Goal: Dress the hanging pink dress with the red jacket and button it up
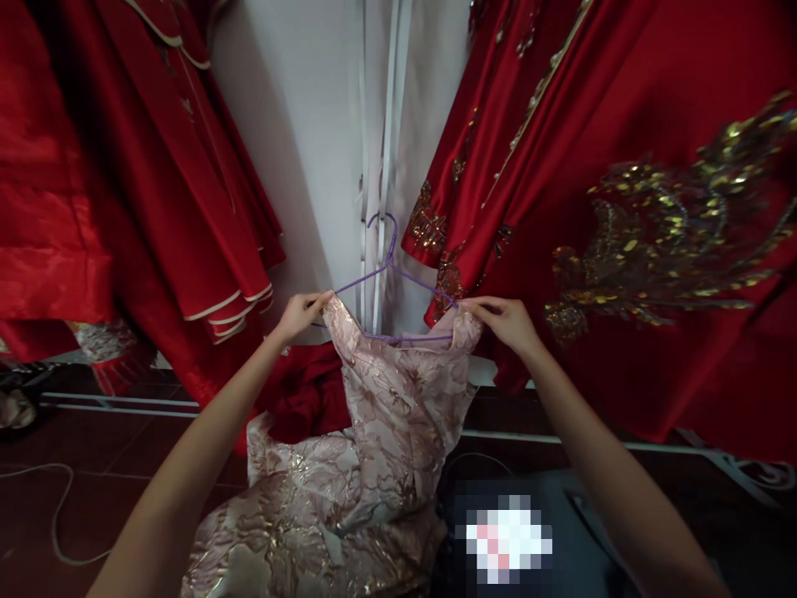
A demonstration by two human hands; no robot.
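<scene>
A pale pink brocade dress with gold flower patterns hangs in front of me on a purple hanger. The hanger's hook points up and its lower bar shows across the neckline. My left hand pinches the dress's left shoulder strap at the hanger's end. The right strap is pinched between the fingers of my right hand, close to the other hanger end. Below, the skirt spreads toward the bottom of the view. A dark red cloth lies beside the bodice, partly behind it.
Red garments hang at the left, and red gowns with gold sequins hang at the right. White rack poles stand in front of a pale wall. A thin cable lies on the dark floor. A blurred-out patch sits lower right.
</scene>
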